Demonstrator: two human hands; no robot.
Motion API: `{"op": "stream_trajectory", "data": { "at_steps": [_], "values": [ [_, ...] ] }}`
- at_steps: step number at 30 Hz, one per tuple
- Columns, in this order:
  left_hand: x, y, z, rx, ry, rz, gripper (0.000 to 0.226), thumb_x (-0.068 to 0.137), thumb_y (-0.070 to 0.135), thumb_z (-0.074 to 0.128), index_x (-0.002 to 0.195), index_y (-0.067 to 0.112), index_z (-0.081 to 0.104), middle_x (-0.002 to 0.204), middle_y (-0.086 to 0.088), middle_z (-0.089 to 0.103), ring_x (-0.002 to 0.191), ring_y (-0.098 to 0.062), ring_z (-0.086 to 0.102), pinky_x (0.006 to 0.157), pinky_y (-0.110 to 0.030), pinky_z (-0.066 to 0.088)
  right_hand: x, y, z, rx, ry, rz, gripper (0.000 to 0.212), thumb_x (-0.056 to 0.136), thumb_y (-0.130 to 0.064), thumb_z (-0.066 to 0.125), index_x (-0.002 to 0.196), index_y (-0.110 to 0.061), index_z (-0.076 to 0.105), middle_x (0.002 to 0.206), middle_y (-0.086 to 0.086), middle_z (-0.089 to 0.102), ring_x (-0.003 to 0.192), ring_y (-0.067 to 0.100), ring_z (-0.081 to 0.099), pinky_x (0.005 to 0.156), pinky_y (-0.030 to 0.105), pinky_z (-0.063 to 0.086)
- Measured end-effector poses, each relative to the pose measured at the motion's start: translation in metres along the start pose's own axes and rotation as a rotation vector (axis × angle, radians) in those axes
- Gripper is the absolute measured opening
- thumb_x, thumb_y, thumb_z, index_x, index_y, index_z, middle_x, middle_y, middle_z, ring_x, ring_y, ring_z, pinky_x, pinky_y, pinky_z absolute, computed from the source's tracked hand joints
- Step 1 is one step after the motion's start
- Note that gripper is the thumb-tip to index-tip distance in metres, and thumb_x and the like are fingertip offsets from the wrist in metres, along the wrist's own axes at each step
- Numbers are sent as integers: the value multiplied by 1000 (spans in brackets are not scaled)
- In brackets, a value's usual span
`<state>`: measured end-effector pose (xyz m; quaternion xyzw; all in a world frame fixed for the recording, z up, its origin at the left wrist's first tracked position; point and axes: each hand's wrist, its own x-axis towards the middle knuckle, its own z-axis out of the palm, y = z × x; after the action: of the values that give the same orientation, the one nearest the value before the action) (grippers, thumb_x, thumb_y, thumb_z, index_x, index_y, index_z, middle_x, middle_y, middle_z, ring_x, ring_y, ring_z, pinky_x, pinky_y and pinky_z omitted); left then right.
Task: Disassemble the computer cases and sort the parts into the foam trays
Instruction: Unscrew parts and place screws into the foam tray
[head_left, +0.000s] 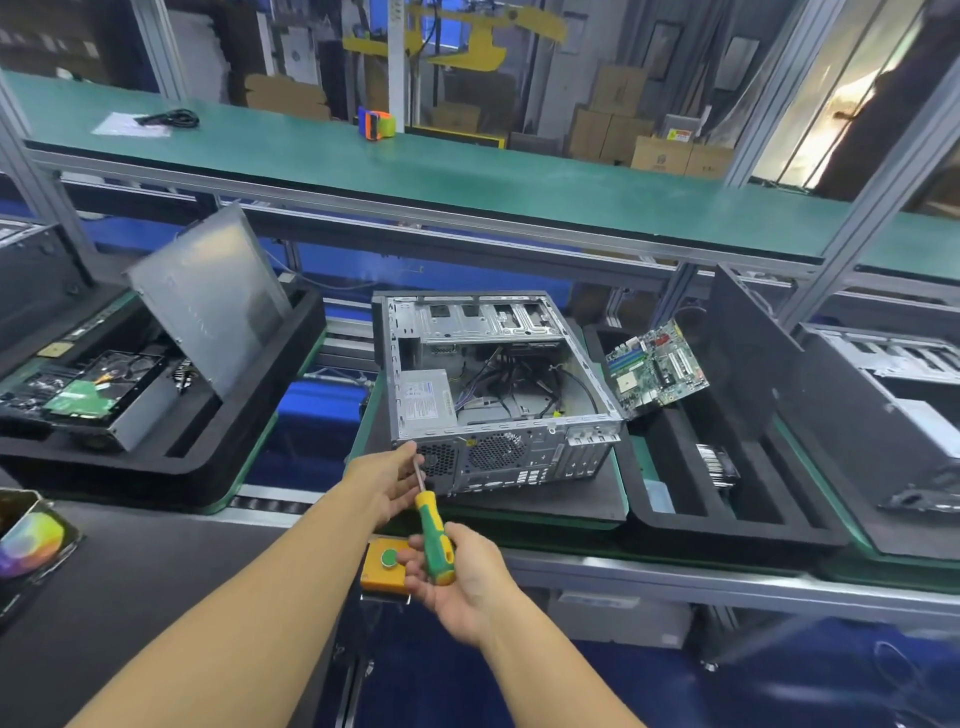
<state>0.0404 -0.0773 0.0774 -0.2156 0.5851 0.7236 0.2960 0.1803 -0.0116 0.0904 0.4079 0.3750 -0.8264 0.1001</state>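
An open grey computer case (524, 312) lies on its side at the centre, with loose cables and a power supply (423, 397) inside. My right hand (462, 582) grips the green-and-yellow handle of a screwdriver (435, 535). Its shaft points up toward the case's near left corner. My left hand (387, 480) is open beside the shaft, fingers near that corner. A green motherboard (655, 369) leans in the black foam tray (727, 525) to the right. On the left, another foam tray (249, 415) holds a hard drive (98, 387) and a tilted grey side panel (208, 301).
A yellow box with a green button (387, 564) sits at the bench's front edge under my hands. A heatsink (717, 465) lies in the right tray. Another case (893, 374) stands at far right. The green shelf (467, 166) above carries a tape dispenser (376, 123) and a cable.
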Motion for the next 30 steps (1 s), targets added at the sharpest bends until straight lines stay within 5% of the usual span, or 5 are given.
{"op": "stream_trajectory", "data": {
  "at_steps": [6,12,18,24,30],
  "values": [
    [2,-7,1,-7,-6,36,22,95,27,64,103,7,68,90,-4,73,75,-17,66,64,-30,54,6,5,-8,-186,61,-155,14,99,-20,62,110,-12,59,106,15,63,80,20,65,60,31,60],
    [-3,-12,5,-79,13,65,16,97,16,49,86,9,58,72,-5,55,71,-20,59,66,-34,51,3,8,-16,-361,70,-210,12,96,-24,62,106,-20,57,94,7,64,66,13,59,52,25,52],
    [0,-19,10,-52,160,152,25,94,19,38,71,17,48,55,1,44,49,-17,44,48,-28,41,-3,-17,-42,-426,51,-370,10,93,-24,51,85,-18,55,75,2,57,48,13,46,43,23,34],
    [-16,-45,69,456,-207,171,33,98,23,47,73,7,61,52,-4,50,42,-18,43,47,-25,39,1,-72,-86,-270,17,-521,15,99,-17,49,94,-12,62,70,2,63,53,14,54,47,26,46],
    [-21,-78,166,742,-509,321,17,95,16,62,93,4,73,70,-5,68,63,-13,60,59,-25,48,16,-142,-169,-125,53,-604,13,95,-2,42,101,-9,53,73,3,67,60,20,59,58,33,50]
  ]
}}
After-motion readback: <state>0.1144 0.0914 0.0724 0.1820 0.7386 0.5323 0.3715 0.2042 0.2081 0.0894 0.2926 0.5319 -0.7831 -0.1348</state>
